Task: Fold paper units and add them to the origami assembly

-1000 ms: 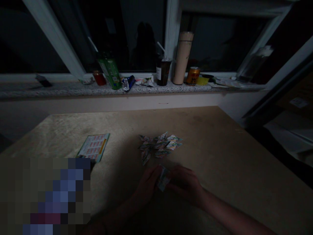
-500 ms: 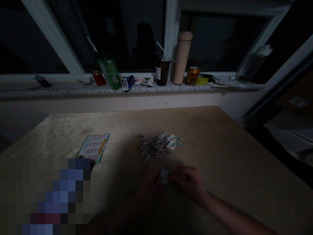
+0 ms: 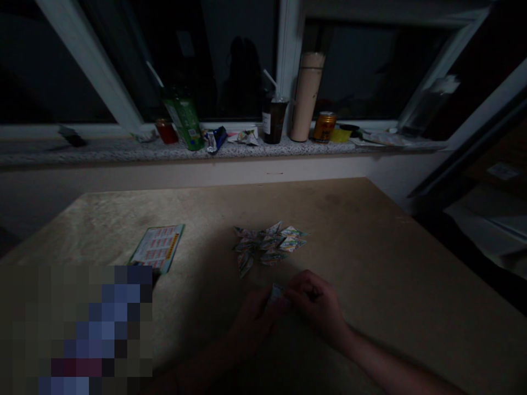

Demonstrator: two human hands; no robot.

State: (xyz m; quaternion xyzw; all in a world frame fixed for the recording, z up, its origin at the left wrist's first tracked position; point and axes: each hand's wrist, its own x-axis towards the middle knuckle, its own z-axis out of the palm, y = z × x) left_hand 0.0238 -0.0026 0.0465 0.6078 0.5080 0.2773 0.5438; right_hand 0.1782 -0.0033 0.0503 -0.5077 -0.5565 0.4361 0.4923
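1. I hold a small, pale paper piece [image 3: 276,292], its markings too dim to read.
2. It sits tilted between my left hand [image 3: 252,317] and right hand [image 3: 318,303], its lower part hidden.

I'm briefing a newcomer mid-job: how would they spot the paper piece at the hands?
On the tan table, find the cluster of patterned folded papers, then look below in the view. A small pale paper piece shows between the left hand and right hand. Unlike the clustered papers, it is held, by the left hand.
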